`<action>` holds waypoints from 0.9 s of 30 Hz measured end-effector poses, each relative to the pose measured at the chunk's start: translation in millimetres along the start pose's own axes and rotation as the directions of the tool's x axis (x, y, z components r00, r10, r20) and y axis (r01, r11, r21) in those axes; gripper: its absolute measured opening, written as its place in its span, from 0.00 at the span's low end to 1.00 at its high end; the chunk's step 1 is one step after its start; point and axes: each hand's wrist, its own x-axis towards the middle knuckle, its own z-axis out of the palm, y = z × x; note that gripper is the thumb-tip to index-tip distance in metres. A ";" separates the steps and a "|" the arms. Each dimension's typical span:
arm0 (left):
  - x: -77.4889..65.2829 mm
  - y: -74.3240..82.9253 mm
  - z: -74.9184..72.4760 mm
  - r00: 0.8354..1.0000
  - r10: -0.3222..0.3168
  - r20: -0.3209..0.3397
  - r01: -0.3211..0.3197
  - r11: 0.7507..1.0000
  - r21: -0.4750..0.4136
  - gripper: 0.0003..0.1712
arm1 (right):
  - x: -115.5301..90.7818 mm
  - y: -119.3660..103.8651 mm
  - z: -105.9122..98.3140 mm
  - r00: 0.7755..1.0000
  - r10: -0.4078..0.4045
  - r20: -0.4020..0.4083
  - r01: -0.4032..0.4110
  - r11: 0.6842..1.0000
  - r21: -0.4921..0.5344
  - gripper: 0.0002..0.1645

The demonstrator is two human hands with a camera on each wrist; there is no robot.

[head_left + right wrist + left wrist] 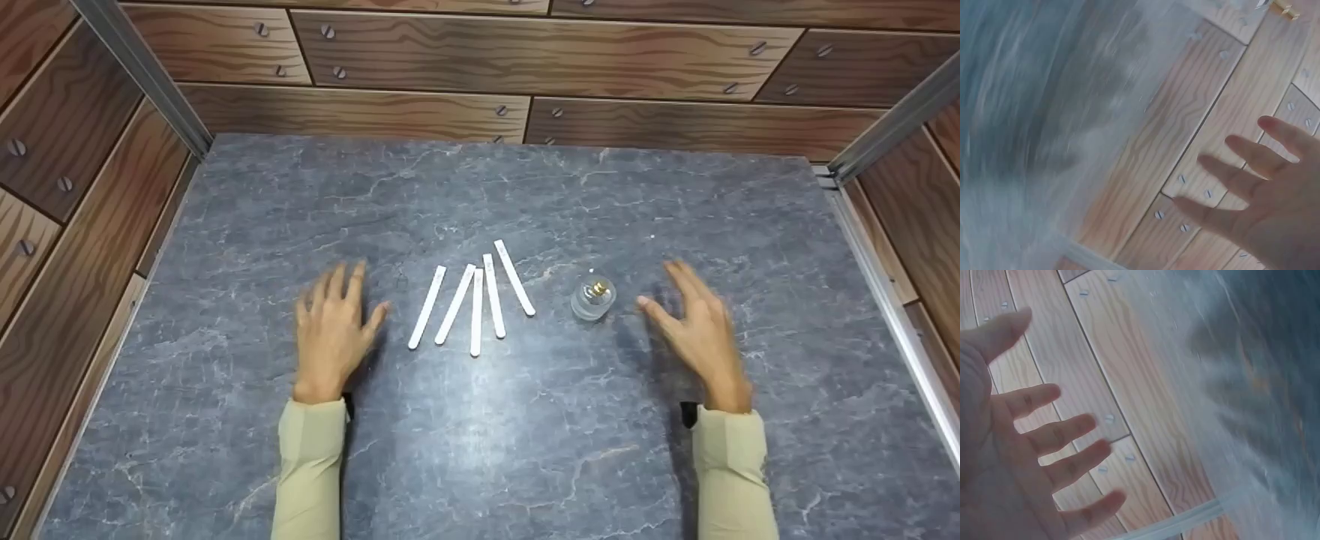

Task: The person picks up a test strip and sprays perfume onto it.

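Several slim white paper strips [477, 315] with rounded near ends and small print at the far ends lie fanned out mid-table in the head view. To their right stands a small clear glass perfume bottle [592, 301] with a gold spray top; only its gold part [1286, 10] shows at the top edge of the right wrist view. My left hand [330, 330], fingers spread and holding nothing, is left of the strips. On the bottle's right side is my right hand [697, 330], fingers extended, its thumb pointing toward the glass with a gap between.
The tabletop [480, 195] is dark blue-grey with a marble pattern. Wood-plank-patterned walls [420, 52] enclose its back and sides, with metal rails [900, 322] along the edges and corners.
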 end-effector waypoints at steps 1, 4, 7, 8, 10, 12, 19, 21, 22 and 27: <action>0.2 1.2 1.3 1.000 0.010 -0.017 -0.010 1.000 -0.007 0.35 | 0.7 -0.7 1.2 0.999 -0.009 -0.039 0.011 0.998 0.054 0.39; 0.3 4.8 4.6 0.998 0.024 -0.064 -0.026 0.999 -0.035 0.26 | 3.1 -2.5 4.2 0.991 -0.029 -0.132 0.050 0.985 0.164 0.31; 1.7 8.3 7.3 0.995 0.029 -0.094 -0.036 0.997 -0.070 0.20 | 4.4 -4.0 5.6 0.985 -0.020 -0.171 0.057 0.975 0.216 0.29; 2.5 9.5 8.1 0.995 0.027 -0.098 -0.035 0.996 -0.084 0.19 | 4.7 -4.2 6.0 0.984 -0.015 -0.176 0.054 0.974 0.221 0.30; 4.1 11.4 9.9 0.995 0.018 -0.101 -0.029 0.993 -0.111 0.18 | 5.5 -4.9 7.2 0.984 -0.007 -0.177 0.048 0.972 0.229 0.31; 5.3 13.5 11.0 0.996 0.004 -0.094 -0.018 0.990 -0.142 0.18 | 6.2 -5.7 9.2 0.985 0.001 -0.171 0.040 0.970 0.239 0.33; 9.7 25.3 10.6 0.997 -0.043 -0.066 0.022 0.960 -0.280 0.16 | 7.3 -13.6 17.7 0.989 0.082 -0.120 -0.023 0.901 0.432 0.31; 11.1 29.1 12.3 0.998 -0.049 -0.051 0.030 0.946 -0.323 0.16 | 7.4 -15.3 19.0 0.989 0.102 -0.104 -0.040 0.875 0.483 0.30; 11.5 31.0 13.0 0.998 -0.053 -0.040 0.036 0.938 -0.346 0.16 | 7.4 -16.0 19.4 0.989 0.109 -0.096 -0.047 0.866 0.497 0.30; 11.9 40.2 15.9 0.997 -0.077 0.004 0.070 0.889 -0.452 0.16 | 7.1 -18.3 20.3 0.989 0.127 -0.071 -0.069 0.837 0.543 0.30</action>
